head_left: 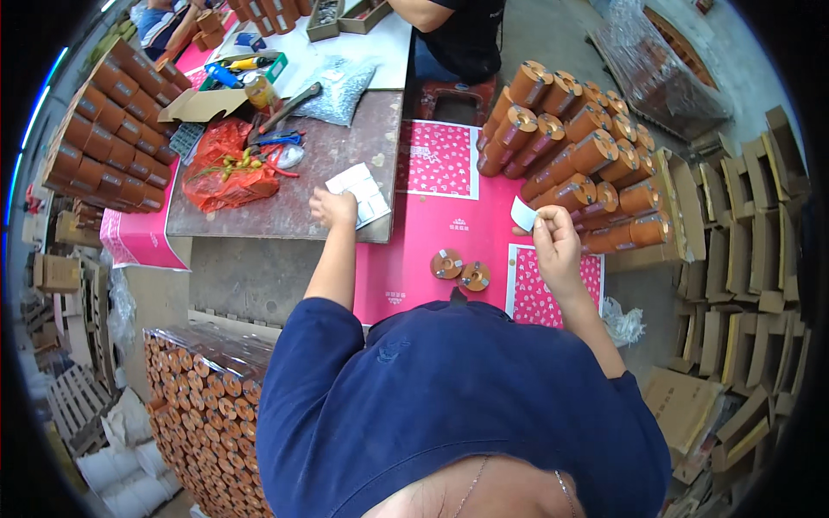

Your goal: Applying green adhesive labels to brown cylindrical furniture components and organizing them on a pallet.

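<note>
Between the thumb and fingers of my right hand (557, 242) is a small white label (523, 214), held up over the pink sheet at the right. My left hand (333, 208) rests on the worn table at the left edge of a stack of white label sheets (363, 197), fingers somewhat apart and touching the tabletop. In front of my body, two short brown cylinders with center holes (446, 264) stand side by side on the pink surface. Rows of stacked brown cylinders (596, 154) lean together just beyond my right hand.
A red plastic bag (226, 168) with small yellow-green fruit, a hammer (289, 110) and a clear bag of small parts (338, 89) lie on the table. More cylinders are piled at the left (112, 129) and lower left (203, 406). Another person (462, 39) sits across. Cardboard trays (743, 233) stand right.
</note>
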Demonstrator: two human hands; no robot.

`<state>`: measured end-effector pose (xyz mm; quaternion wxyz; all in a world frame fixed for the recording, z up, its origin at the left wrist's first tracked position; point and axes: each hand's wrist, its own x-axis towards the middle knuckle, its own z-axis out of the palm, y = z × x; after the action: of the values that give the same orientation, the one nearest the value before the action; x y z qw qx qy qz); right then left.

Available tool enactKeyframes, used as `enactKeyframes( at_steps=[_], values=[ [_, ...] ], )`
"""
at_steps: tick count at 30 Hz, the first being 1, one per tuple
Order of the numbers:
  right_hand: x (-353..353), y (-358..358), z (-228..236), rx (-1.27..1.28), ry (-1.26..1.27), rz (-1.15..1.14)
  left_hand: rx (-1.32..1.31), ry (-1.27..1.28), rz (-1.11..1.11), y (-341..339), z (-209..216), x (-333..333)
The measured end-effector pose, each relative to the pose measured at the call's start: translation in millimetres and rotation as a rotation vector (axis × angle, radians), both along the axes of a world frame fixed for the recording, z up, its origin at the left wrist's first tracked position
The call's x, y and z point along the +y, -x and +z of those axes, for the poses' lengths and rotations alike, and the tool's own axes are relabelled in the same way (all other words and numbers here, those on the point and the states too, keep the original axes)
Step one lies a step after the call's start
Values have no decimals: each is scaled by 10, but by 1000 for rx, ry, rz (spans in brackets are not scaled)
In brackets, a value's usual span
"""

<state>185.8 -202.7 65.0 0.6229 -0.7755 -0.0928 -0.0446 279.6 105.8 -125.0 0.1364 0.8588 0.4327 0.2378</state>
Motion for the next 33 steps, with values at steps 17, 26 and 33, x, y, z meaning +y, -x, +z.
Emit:
enactKeyframes(
  at_steps=[17,26,33],
  values=[
    [-482,88,-581,80,-217,-215,59,1224,-1437,684,1478,-2165],
    [-1484,193,-600,-92,-248,-428,181,859,-1912,396,1431,-3029],
    [-2136,404,-448,-47,-257,-560,-97,503,-1543,-1036,901,-3781]
  ],
)
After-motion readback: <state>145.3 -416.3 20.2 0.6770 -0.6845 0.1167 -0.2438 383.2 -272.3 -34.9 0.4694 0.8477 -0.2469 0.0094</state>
